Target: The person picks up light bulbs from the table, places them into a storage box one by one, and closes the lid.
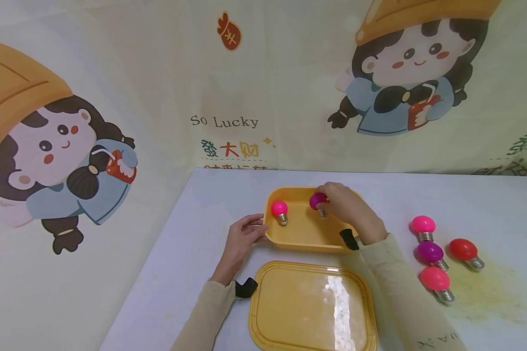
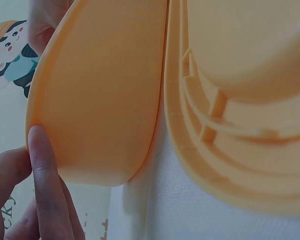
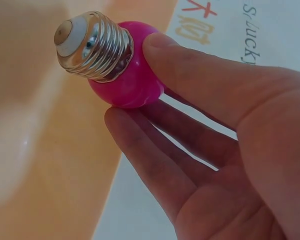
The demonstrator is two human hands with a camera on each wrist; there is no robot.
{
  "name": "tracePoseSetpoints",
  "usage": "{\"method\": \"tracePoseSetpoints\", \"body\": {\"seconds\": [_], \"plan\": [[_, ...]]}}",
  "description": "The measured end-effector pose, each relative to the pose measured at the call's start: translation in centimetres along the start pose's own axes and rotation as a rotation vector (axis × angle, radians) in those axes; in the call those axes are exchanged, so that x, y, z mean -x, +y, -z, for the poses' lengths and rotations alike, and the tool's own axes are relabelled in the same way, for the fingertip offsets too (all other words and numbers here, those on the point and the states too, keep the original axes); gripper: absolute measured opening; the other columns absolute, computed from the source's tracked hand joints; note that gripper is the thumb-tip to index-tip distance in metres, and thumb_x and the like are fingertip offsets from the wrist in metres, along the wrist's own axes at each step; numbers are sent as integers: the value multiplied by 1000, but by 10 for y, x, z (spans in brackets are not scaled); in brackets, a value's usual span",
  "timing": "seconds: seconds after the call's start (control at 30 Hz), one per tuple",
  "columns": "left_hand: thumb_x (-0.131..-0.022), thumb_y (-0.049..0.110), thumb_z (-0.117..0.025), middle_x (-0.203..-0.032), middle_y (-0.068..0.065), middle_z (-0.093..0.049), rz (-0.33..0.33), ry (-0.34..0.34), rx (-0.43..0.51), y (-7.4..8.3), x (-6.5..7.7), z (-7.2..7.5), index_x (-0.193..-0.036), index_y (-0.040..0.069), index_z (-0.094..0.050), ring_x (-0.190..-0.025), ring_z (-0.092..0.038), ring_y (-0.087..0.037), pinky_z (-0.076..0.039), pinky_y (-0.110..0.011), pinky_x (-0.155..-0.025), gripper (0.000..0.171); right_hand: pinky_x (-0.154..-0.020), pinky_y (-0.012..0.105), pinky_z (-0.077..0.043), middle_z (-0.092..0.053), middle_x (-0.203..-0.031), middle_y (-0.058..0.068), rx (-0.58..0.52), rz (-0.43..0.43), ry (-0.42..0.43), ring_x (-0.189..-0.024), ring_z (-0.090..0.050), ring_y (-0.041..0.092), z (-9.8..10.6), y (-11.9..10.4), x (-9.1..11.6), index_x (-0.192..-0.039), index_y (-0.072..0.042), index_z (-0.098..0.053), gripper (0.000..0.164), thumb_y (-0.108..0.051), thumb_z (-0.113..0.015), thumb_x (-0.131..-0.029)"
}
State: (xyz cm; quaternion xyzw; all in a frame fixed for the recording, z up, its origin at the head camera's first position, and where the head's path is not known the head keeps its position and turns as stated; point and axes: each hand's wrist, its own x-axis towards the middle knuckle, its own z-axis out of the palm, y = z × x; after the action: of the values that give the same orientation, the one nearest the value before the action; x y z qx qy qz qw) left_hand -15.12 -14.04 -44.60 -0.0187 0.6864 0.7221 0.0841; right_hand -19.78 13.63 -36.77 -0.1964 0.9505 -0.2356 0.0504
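Note:
My right hand (image 1: 347,207) pinches a purple light bulb (image 1: 316,200) by its round globe, over the right part of a yellow plastic box (image 1: 307,246). The silver screw base of this bulb (image 3: 135,90) points away from the palm in the right wrist view. A pink light bulb (image 1: 279,209) lies inside the box at the left. My left hand (image 1: 242,239) holds the box's left rim, with fingertips against the outer wall in the left wrist view. In front of the box lies a flat yellow lid (image 1: 307,307).
On the white table (image 1: 202,209), right of my right arm, lie a pink bulb (image 1: 423,224), a purple bulb (image 1: 429,251), a red bulb (image 1: 463,249) and a coral-pink bulb (image 1: 435,279). A cartoon-printed cloth (image 1: 290,97) hangs behind the table.

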Motion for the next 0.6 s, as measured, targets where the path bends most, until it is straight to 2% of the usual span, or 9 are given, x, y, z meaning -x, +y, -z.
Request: {"method": "tracePoseSetpoints", "body": {"seconds": [0.3, 0.6], "plan": [[-90, 4, -72, -115, -20, -61, -25, -17, 3, 0, 0, -1, -129, -3, -60, -87, -67, -19, -63, -32, -76, 41, -87, 41, -56, -67, -99, 11, 10, -9, -34, -89, -58, 27, -5, -5, -5, -111, 0, -69, 25, -9, -75, -88], [-90, 3, -71, -117, -23, -60, -34, -13, -7, 1, 2, -1, -129, -4, -60, -90, -67, -23, -63, -30, -75, 40, -76, 33, -53, -62, -85, 7, 8, 43, -59, -79, -55, 23, -11, -7, -12, -96, -1, -70, 9, -6, -74, -88]]}}
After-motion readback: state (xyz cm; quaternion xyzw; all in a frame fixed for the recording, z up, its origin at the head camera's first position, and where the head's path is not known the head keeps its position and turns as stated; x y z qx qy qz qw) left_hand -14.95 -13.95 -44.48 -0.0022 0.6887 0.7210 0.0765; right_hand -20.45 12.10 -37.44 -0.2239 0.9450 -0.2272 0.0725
